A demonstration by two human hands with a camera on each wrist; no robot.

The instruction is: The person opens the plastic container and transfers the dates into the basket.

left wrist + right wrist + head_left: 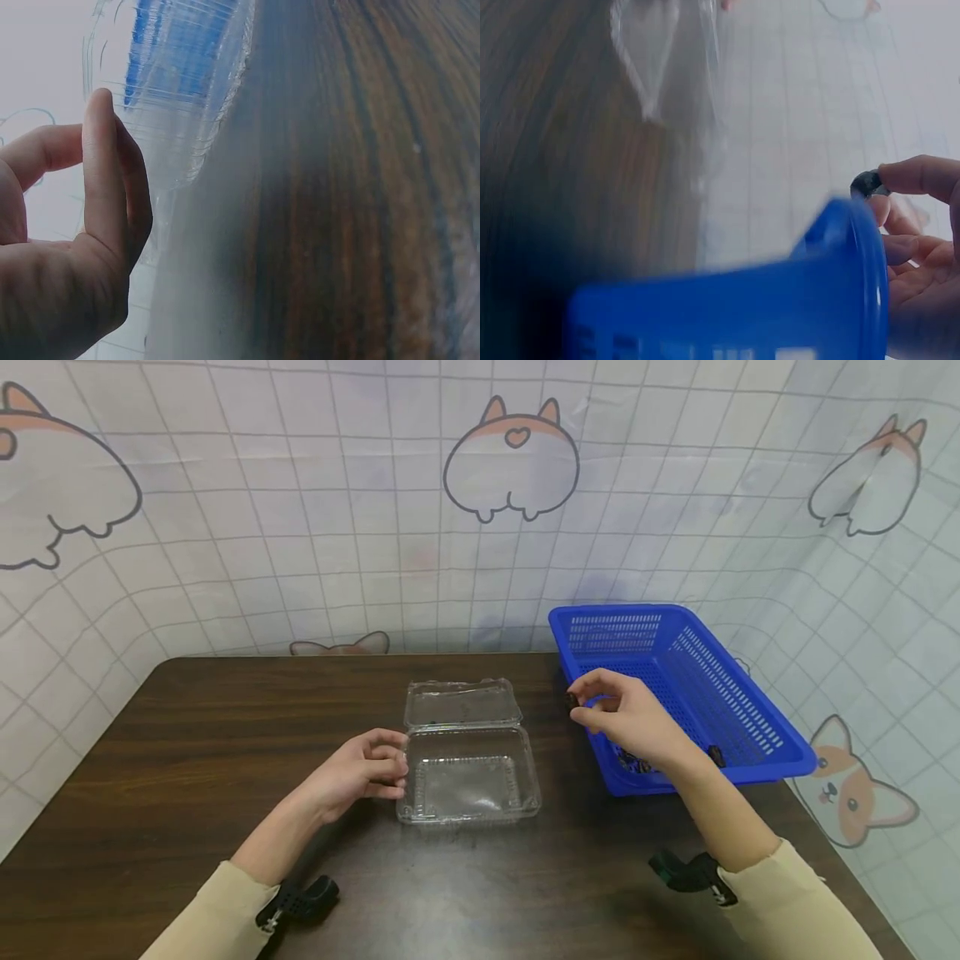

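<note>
A clear plastic clamshell box [471,785] lies on the table with its lid [462,703] folded back. At its left edge, my left hand [358,774] rests with loosely bent fingers and seems to touch the side; the left wrist view shows that hand [82,217] beside the clear plastic [180,142]. Between thumb and fingertips my right hand [626,714] pinches a small dark lump [866,184], held above the left rim of the blue basket [750,702]. Several more dark pieces [636,763] lie inside the basket, partly hidden by the right hand and forearm.
Box and basket stand side by side on a dark wood-grain table [225,718]. Another dark piece [716,755] lies near the basket's front wall. A white cloth backdrop [337,485] with corgi drawings rises behind the table and along its sides.
</note>
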